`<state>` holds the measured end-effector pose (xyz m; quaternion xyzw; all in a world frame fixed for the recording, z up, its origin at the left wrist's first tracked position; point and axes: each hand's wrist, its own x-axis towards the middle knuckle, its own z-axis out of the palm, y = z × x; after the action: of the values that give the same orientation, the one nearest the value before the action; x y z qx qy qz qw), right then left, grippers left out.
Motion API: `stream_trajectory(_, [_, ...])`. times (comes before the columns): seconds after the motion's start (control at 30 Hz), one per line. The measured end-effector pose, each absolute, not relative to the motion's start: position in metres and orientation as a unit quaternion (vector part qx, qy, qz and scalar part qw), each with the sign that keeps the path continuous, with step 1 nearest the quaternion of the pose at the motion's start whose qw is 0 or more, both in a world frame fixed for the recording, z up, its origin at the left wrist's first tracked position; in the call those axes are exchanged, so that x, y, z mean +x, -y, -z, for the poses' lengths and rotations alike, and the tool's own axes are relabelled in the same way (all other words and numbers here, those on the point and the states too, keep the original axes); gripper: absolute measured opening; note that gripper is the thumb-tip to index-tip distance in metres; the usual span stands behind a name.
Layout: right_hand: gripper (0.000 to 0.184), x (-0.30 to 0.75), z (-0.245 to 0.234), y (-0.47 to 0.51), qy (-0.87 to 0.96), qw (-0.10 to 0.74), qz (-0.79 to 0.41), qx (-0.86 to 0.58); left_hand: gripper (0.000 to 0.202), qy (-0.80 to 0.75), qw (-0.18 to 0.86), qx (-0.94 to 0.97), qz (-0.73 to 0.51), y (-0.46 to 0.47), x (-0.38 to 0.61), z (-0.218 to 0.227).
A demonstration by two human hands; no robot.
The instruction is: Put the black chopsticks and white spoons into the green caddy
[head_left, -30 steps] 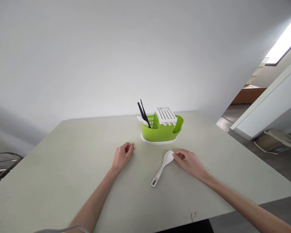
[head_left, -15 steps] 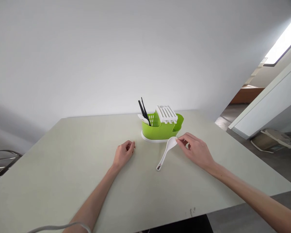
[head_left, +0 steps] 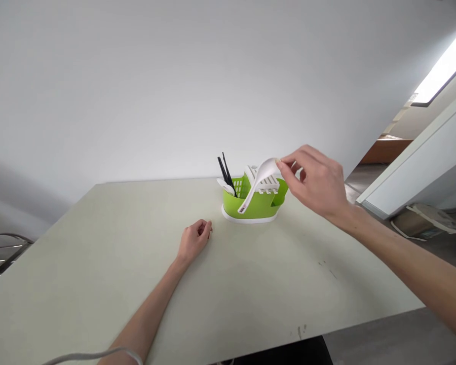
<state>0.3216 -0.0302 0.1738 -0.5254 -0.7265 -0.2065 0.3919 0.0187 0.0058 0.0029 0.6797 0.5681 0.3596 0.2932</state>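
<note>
Head view: right hand [head_left: 319, 185] raised off table [head_left: 99, 263], fingertips pinching bowl of white spoon [head_left: 255, 184]; handle hangs down-left from hand, in front of green caddy [head_left: 253, 203]. Left hand [head_left: 193, 241] loosely curled, empty, resting on table, near caddy's left.

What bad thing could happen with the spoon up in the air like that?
1. The right hand pinches the spoon only at its bowl end, with the handle dangling, so it might slip and drop.
2. The handle hangs right by the green holder, so it could bump the rim.
3. The left hand lies on the table, apart from the holder, so a bump might slide it.
</note>
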Motion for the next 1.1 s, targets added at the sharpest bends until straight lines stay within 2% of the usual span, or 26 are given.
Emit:
stream_trajectory(0.13, [0.032, 0.308, -0.187, 0.012, 0.725, 0.399, 0.240, -0.508, 0.046, -0.569, 0.296, 0.677, -0.360, -0.008, 0.018, 0.000])
stream_trajectory(0.37, [0.031, 0.308, -0.178, -0.010, 0.715, 0.418, 0.307, -0.469, 0.046, -0.567, 0.304, 0.675, -0.361, -0.009, 0.017, 0.002])
stream_trajectory(0.57, [0.031, 0.306, -0.173, -0.018, 0.720, 0.385, 0.345, -0.462, 0.047, -0.569, 0.306, 0.673, -0.361, -0.009, 0.017, 0.000])
stream_trajectory(0.8, [0.028, 0.297, -0.149, -0.021, 0.746, 0.341, 0.415, -0.394, 0.047, -0.572, 0.305, 0.672, -0.358, -0.008, 0.017, -0.001])
stream_trajectory(0.93, [0.026, 0.296, -0.132, -0.017, 0.779, 0.314, 0.407, -0.358, 0.047, -0.578, 0.303, 0.670, -0.353, -0.007, 0.018, -0.003])
stream_trajectory(1.1, [0.020, 0.297, -0.115, -0.014, 0.789, 0.325, 0.402, -0.333, 0.047, -0.578, 0.298, 0.674, -0.351, -0.007, 0.019, -0.003])
